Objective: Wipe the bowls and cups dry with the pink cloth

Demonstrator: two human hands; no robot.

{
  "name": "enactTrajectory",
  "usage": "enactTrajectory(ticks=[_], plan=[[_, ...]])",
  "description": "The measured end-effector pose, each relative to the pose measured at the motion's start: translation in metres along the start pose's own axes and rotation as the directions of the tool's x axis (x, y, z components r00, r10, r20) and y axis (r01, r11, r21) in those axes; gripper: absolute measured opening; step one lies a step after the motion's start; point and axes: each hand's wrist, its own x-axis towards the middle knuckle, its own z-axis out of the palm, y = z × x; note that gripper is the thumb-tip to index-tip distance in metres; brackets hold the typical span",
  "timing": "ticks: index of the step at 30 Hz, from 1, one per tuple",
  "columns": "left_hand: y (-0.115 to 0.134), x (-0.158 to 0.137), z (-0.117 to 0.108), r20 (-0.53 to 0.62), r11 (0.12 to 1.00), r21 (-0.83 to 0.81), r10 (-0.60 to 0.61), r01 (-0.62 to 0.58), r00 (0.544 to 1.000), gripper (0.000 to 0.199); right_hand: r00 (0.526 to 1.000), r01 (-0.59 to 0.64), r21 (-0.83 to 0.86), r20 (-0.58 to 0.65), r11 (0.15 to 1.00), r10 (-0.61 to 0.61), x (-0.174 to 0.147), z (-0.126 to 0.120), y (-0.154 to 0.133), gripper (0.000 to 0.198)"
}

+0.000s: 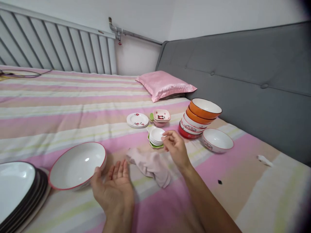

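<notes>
My right hand [175, 148] is closed in a pinch, its fingertips at the right edge of the top small white dish [157, 134]. That dish tops a small stack resting on a green leaf-edged dish [156, 146]. My left hand [115, 184] lies palm up with its fingers stretched out, holding nothing. Beside its thumb, a large white bowl [77, 165] with a red rim sits tilted; whether the thumb touches it I cannot tell. A crumpled pale pink cloth [150, 166] lies on the bed between my hands.
A plate stack [18, 181] stands at left. Flowered plates [137, 119] and pink square dishes [161, 115] lie beyond my hands. At right are stacked bowls [200, 118] and a single bowl [218, 140]. A pink pillow [166, 84] rests by the grey headboard [238, 68].
</notes>
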Motion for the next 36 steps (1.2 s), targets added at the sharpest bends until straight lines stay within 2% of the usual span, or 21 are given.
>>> enactTrajectory(ticks=[1, 2, 4, 6, 7, 9, 12, 16, 19, 21, 23, 25, 27, 30, 33, 36], plan=[[0.004, 0.002, 0.000, -0.009, 0.999, -0.033, 0.017, -0.017, 1.000, 0.054, 0.988, 0.035, -0.111, 0.153, 0.993, -0.018, -0.005, 0.003, -0.005, 0.022], [0.008, 0.006, 0.000, -0.020, 0.997, -0.062, 0.034, -0.035, 0.999, 0.054, 0.957, 0.087, -0.218, 0.290, 0.972, -0.020, -0.009, 0.005, -0.010, 0.026], [0.015, 0.013, 0.001, -0.045, 0.991, -0.102, 0.082, -0.086, 0.996, 0.045, 0.861, 0.224, -0.384, 0.509, 0.896, 0.002, -0.017, 0.009, -0.016, 0.038], [0.019, 0.020, 0.004, -0.070, 0.985, -0.112, 0.121, -0.128, 0.990, 0.027, 0.774, 0.317, -0.477, 0.630, 0.820, 0.067, -0.022, 0.012, -0.017, 0.050], [0.020, 0.023, 0.005, -0.084, 0.986, -0.105, 0.123, -0.131, 0.989, 0.019, 0.747, 0.335, -0.512, 0.656, 0.791, 0.108, -0.024, 0.013, -0.015, 0.055], [0.020, 0.027, 0.006, -0.119, 0.990, -0.079, 0.103, -0.113, 0.988, 0.016, 0.728, 0.334, -0.578, 0.660, 0.745, 0.185, -0.026, 0.016, -0.009, 0.061], [0.015, 0.027, 0.006, -0.148, 0.992, -0.053, 0.105, -0.113, 0.983, 0.025, 0.726, 0.344, -0.621, 0.652, 0.704, 0.221, -0.028, 0.020, 0.001, 0.059], [0.005, 0.021, 0.006, -0.129, 0.982, -0.006, 0.185, -0.187, 0.974, 0.028, 0.749, 0.361, -0.597, 0.643, 0.717, 0.158, -0.026, 0.020, 0.006, 0.048], [-0.006, 0.014, 0.006, -0.052, 0.965, 0.121, 0.239, -0.231, 0.970, 0.025, 0.803, 0.302, -0.614, 0.576, 0.729, 0.152, -0.020, 0.011, -0.002, 0.046], [-0.015, 0.010, 0.005, 0.010, 0.953, 0.225, 0.206, -0.203, 0.979, 0.020, 0.854, 0.270, -0.611, 0.509, 0.744, 0.108, -0.016, 0.003, -0.013, 0.045], [-0.024, 0.007, 0.001, 0.071, 0.924, 0.351, 0.136, -0.152, 0.988, 0.017, 0.895, 0.282, -0.569, 0.446, 0.773, 0.002, -0.014, -0.005, -0.026, 0.047], [-0.031, 0.005, -0.004, 0.130, 0.862, 0.492, 0.061, -0.118, 0.990, 0.014, 0.911, 0.332, -0.496, 0.388, 0.802, -0.138, -0.013, -0.011, -0.038, 0.047], [-0.037, 0.003, -0.008, 0.192, 0.786, 0.609, -0.010, -0.111, 0.981, 0.012, 0.902, 0.405, -0.420, 0.331, 0.812, -0.279, -0.013, -0.012, -0.046, 0.048], [-0.042, 0.002, -0.011, 0.254, 0.663, 0.743, -0.152, -0.092, 0.955, 0.013, 0.860, 0.510, -0.422, 0.281, 0.750, -0.427, -0.014, -0.009, -0.046, 0.048], [-0.043, 0.001, -0.011, 0.242, 0.522, 0.850, -0.274, -0.068, 0.931, 0.017, 0.833, 0.552, -0.545, 0.325, 0.631, -0.448, -0.014, -0.004, -0.036, 0.047], [-0.039, 0.000, -0.010, 0.254, 0.425, 0.898, -0.299, -0.110, 0.920, 0.020, 0.846, 0.533, -0.614, 0.386, 0.582, -0.367, -0.013, 0.000, -0.026, 0.042]])
